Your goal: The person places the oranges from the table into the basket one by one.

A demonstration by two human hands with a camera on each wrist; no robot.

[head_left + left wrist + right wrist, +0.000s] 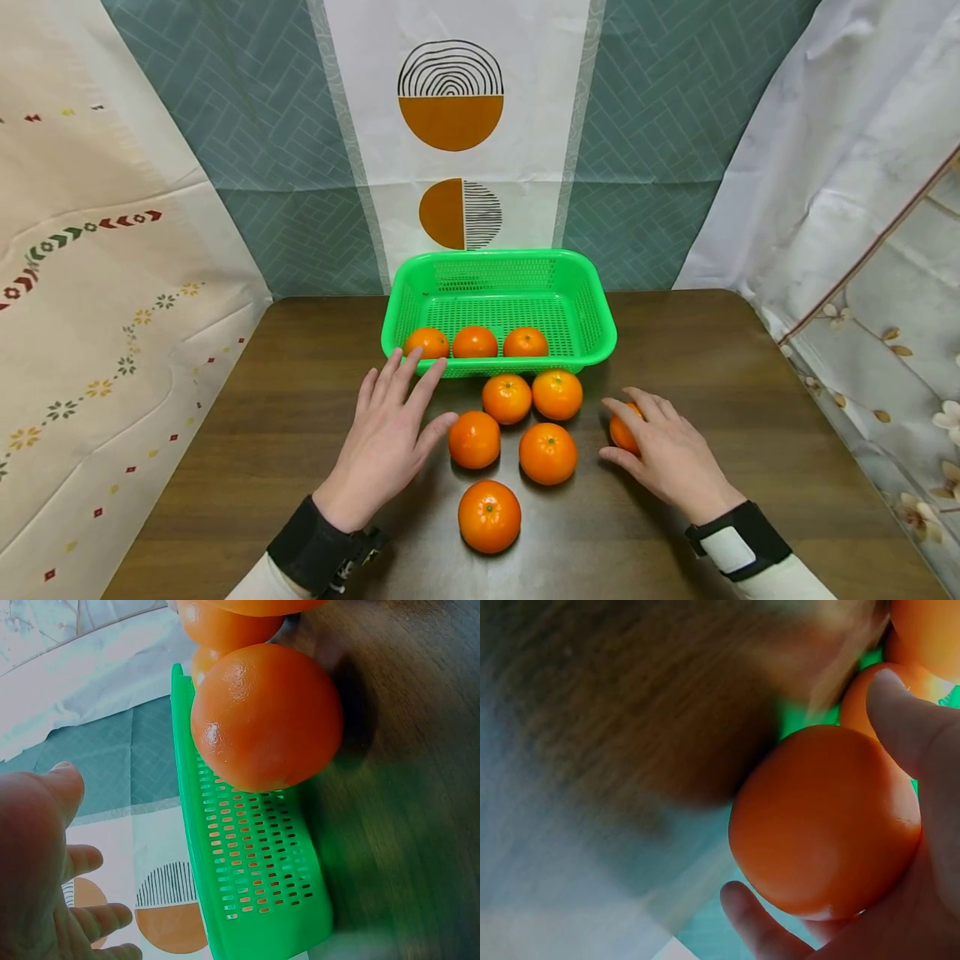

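My right hand [671,454] curls its fingers and thumb around an orange [825,825] on the right of the table, mostly hidden under the palm in the head view. My left hand [390,446] has its fingers spread and holds nothing. Its fingertips overlap the front left of the green basket [495,364] in the head view, and its thumb tip is right by an orange [474,439]. Between the hands are more oranges: two against the basket's front [506,399], one further right [548,454] and one nearest me [489,517].
Three oranges [475,342] sit in a row along the basket's front inside wall. The basket stands at the back of the brown wooden table [300,375]. Patterned cloths [285,167] hang behind the table and at both sides.
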